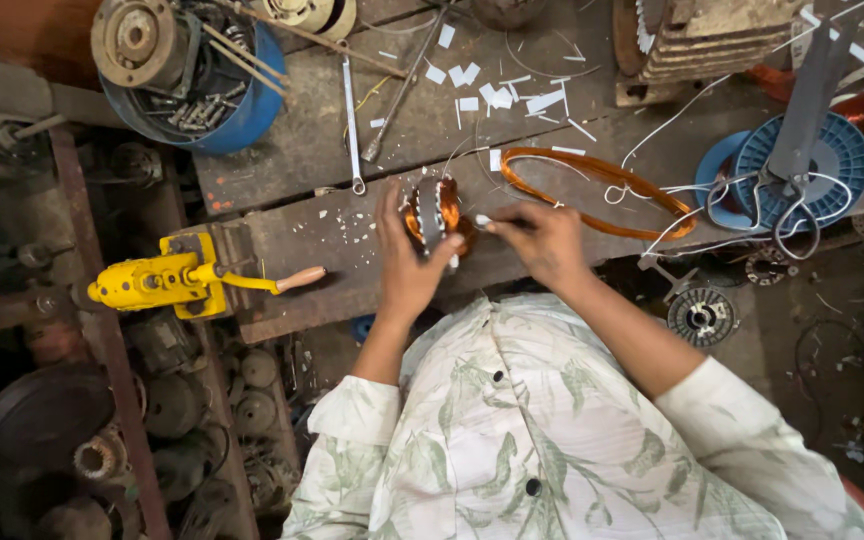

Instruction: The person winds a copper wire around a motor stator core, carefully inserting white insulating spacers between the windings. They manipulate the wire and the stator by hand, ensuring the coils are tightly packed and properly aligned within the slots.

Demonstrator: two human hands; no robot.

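Head view, near to far. Left hand (404, 262) gripped a small stator (434, 215) wound with copper wire, held upright at the near edge of the bench (302, 150); right hand (542, 240) was pinched shut on a thin white strip (483, 220) at the stator's side. A steady grip and a straight, gentle push would likely serve best. Beyond lay a glossy copper coil (592, 190) in a long loop, scattered white paper slips (497, 95), a steel spanner (351, 125), and a blue tub (242, 110) of bolts.
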